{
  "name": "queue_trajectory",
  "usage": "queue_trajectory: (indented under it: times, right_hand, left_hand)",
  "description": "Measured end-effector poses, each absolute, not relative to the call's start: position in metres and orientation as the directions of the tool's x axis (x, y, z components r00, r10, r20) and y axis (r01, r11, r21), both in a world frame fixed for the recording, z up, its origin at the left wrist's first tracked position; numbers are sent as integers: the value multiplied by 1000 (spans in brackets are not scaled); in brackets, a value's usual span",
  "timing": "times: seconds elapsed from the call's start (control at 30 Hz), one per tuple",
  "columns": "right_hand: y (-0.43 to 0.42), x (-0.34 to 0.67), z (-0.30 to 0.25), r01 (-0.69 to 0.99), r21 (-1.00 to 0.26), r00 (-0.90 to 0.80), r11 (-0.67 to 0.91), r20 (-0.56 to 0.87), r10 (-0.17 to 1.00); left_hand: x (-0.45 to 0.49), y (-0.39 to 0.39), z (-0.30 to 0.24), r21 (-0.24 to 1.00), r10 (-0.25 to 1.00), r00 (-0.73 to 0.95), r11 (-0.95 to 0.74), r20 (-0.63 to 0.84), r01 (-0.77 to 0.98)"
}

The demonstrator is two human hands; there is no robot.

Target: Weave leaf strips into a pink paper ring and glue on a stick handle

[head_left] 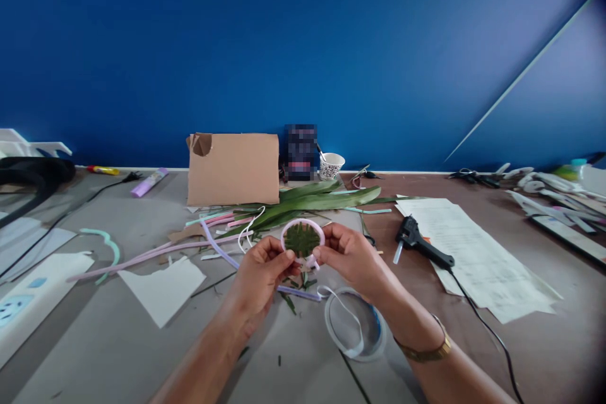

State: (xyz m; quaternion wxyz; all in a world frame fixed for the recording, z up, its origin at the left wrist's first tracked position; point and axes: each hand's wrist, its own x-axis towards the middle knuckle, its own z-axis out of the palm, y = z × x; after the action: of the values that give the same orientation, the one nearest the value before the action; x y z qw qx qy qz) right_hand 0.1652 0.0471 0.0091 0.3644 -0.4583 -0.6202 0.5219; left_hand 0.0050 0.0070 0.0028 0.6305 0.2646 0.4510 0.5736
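Observation:
Above the table I hold up a small round disc of woven green leaf strips [302, 240] with a pale pink pipe-cleaner rim. My left hand [265, 268] pinches its lower left edge between thumb and fingers. On the other side, the thumb and fingers of my right hand [349, 257] grip the rim, where a short pink end hangs down. Beneath the hands lie leaf scraps and a lilac pipe cleaner [298, 292]. A roll of white ribbon [356, 325] rests close to my right forearm.
Long green leaves [307, 199] lie before a cardboard box [234, 169] and a patterned paper cup [331, 166]. A black glue gun [421, 243] with a cable sits partly on printed sheets [478, 259] at right. At left are torn white paper [161, 284] and a power strip [42, 297].

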Motion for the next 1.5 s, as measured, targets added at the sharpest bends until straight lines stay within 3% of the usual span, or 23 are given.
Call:
queue_trajectory:
  times: [0.27,0.43,0.7,0.97,1.27,1.5]
  right_hand:
    - [46,171,26,235,-970,-475,64,-57,878]
    - [46,170,24,258,-959,-430,121,-1,903]
    - [48,171,23,200,-979,-422,33,-56,905]
    - [47,168,26,270,-963,-438,25,-99,894]
    - [47,164,20,58,-985,-430,-161,-170,887]
    - [50,163,14,94,-989,-392,-117,-145,909]
  left_hand:
    - [5,8,5,832,964,-58,192,-260,-521]
    - [5,7,5,826,966,-48,190,-252,-531]
    - [3,8,6,832,971,-69,160,-230,-531]
    - [2,8,8,838,971,-100,134,-218,-529]
    - [7,8,12,837,967,-146,100,-210,-538]
    - [8,7,10,832,963,-160,98,-219,-546]
